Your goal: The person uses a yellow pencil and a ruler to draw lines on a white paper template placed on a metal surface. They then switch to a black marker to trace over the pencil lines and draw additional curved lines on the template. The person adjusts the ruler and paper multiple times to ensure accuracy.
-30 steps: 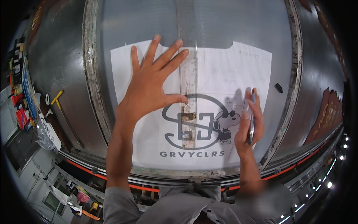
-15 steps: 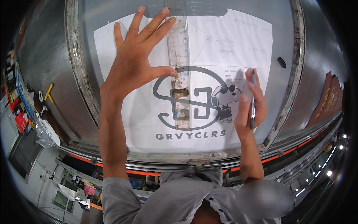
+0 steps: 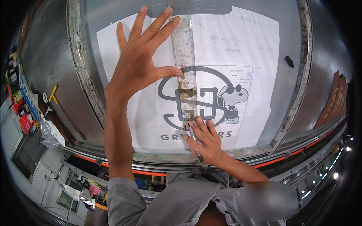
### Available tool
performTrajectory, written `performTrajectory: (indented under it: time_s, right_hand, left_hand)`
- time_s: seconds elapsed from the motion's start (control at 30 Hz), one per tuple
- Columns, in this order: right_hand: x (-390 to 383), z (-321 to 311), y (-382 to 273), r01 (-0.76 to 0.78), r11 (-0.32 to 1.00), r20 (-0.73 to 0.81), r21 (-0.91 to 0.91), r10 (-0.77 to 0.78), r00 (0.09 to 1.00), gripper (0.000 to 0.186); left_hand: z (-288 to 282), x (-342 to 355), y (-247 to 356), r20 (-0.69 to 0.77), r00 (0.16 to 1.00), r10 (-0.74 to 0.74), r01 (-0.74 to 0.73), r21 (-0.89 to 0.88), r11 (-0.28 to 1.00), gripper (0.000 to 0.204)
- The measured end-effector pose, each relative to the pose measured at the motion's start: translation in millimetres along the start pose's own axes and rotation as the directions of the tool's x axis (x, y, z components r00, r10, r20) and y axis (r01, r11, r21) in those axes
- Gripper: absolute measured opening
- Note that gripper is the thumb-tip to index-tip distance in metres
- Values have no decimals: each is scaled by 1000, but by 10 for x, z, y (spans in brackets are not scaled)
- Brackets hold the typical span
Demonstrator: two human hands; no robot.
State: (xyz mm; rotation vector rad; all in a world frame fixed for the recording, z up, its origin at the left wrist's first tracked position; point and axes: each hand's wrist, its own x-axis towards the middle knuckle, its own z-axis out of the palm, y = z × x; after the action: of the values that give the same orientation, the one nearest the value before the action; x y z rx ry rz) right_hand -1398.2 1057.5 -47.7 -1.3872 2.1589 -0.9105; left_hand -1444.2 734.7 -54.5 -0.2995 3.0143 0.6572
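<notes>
A large white paper sheet (image 3: 245,56) with a dark grey logo and a cartoon dog lies on a grey framed screen (image 3: 301,86). A long clear ruler (image 3: 184,56) runs up the middle of the sheet. My left hand (image 3: 139,64) lies spread flat on the paper, thumb and fingertips pressing the ruler's left edge. My right hand (image 3: 205,141) holds a pen (image 3: 194,141) at the ruler's lower end, fingertips resting on the sheet beside the logo.
A small black object (image 3: 289,61) lies on the screen mesh right of the paper. The metal frame rail (image 3: 81,71) runs along the left. A yellow tool (image 3: 53,94) and coloured clutter (image 3: 22,109) sit at far left. Orange-trimmed machine rails (image 3: 294,150) run below.
My right hand has moved left from beside the cartoon dog to the ruler's lower end, still holding the pen. My left hand stays spread on the ruler.
</notes>
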Motion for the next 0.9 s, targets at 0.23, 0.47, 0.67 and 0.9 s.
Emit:
performTrajectory:
  time_s: [0.23, 0.47, 0.67, 0.9]
  right_hand:
    - [23, 13, 33, 30, 999, -12, -38, -30, 999, 27]
    - [26, 19, 35, 37, 999, -7, -38, -37, 999, 27]
    - [38, -2, 36, 42, 997, 19, -57, -41, 999, 26]
    - [37, 25, 29, 19, 999, -24, -45, -20, 999, 25]
  left_hand:
    - [13, 4, -11, -6, 1000, 13, -13, 15, 1000, 118]
    - [-30, 30, 32, 15, 1000, 12, -12, 42, 999, 118]
    - [-8, 25, 13, 6, 1000, 15, -15, 28, 999, 118]
    - [-30, 33, 50, 12, 1000, 3, -4, 26, 1000, 118]
